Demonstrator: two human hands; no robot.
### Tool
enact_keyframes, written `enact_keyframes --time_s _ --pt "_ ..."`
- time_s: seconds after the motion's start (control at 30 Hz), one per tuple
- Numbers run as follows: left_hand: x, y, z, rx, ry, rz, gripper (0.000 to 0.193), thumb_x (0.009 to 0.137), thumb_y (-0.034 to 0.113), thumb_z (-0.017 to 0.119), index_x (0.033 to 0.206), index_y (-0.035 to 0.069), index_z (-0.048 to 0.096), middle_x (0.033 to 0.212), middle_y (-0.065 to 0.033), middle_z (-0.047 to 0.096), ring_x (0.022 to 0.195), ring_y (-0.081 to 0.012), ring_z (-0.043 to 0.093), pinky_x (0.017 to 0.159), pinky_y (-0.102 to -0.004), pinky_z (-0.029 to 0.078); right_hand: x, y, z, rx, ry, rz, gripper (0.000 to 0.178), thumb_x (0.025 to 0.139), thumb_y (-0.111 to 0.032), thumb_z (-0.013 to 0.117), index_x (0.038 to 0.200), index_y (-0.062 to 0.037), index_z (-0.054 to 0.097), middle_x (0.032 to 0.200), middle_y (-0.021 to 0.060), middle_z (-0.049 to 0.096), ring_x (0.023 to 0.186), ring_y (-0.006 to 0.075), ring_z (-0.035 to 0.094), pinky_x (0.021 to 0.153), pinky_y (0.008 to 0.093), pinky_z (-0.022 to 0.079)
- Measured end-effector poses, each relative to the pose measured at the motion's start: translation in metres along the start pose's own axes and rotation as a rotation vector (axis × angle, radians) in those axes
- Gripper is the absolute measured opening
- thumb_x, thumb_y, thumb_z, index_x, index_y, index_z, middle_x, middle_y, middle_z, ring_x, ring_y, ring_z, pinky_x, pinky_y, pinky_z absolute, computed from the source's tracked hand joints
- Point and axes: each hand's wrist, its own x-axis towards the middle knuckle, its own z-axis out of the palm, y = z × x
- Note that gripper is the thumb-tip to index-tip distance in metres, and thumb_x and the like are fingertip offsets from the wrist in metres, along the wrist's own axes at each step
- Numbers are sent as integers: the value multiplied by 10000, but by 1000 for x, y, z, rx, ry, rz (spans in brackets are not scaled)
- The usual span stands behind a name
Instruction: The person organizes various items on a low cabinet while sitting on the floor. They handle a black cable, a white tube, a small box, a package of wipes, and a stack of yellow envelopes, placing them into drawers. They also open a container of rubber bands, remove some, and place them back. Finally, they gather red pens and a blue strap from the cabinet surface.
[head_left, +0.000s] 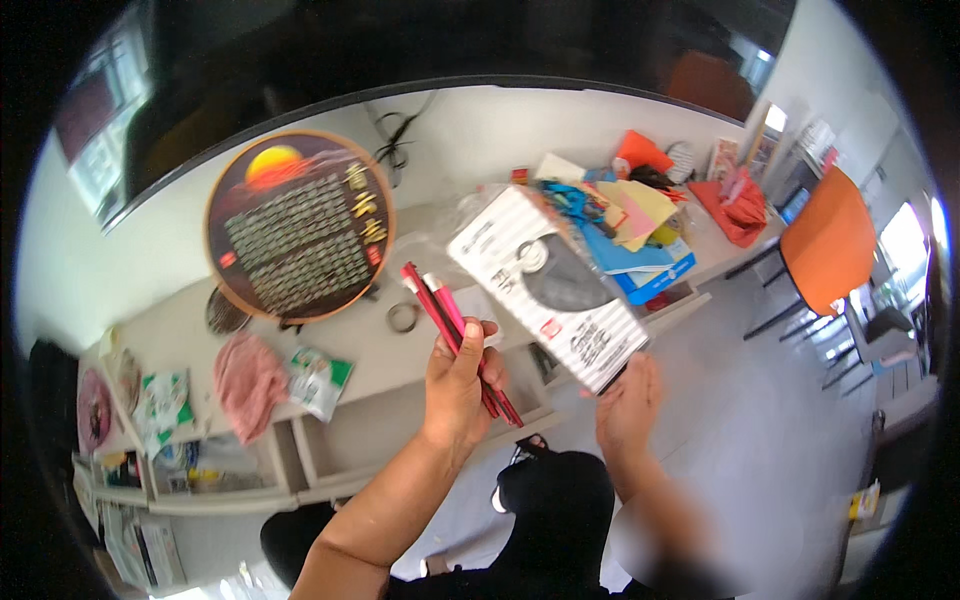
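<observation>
My left hand is closed round a small bunch of red, pink and dark pens or pencils, held slanting above the cabinet's front edge. With my right hand I grip the lower end of a flat white package that has striped edges and a dark grey rounded shape on its face. The package is tilted, its upper end over the cabinet top. Clear plastic wrap shows behind that upper end. A roll of tape lies on the cabinet top, left of the pens.
A round dark plaque stands at the back left, with a pink cloth and green-white packets before it. Below are open drawers. Papers and a blue folder pile up at right; an orange chair stands beyond.
</observation>
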Motion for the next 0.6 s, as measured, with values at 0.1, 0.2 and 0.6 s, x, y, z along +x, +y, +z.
enact_keyframes --time_s 0.1,0.2,0.6 --pt "-44 39 -16 -30 136 55 177 857 206 655 877 103 512 631 23 478 500 -72 384 457 -242 341 -55 16 26 23 -164 131 248 990 -197 340 1055 11 457 941 150 626 746 209 659 578 322 556" --pt "-89 72 -51 -38 241 158 157 822 127 686 836 121 530 636 43 490 466 -63 377 433 -224 317 -102 29 51 67 -329 271 255 981 -191 380 1108 17 452 980 134 620 814 209 650 663 334 550" --pt "-225 145 -222 -190 789 465 224 811 126 698 850 117 477 627 36 452 454 -86 397 417 -249 342 -206 133 182 -110 -705 932 202 883 -35 559 1079 -31 509 1002 74 614 851 152 633 700 306 554"
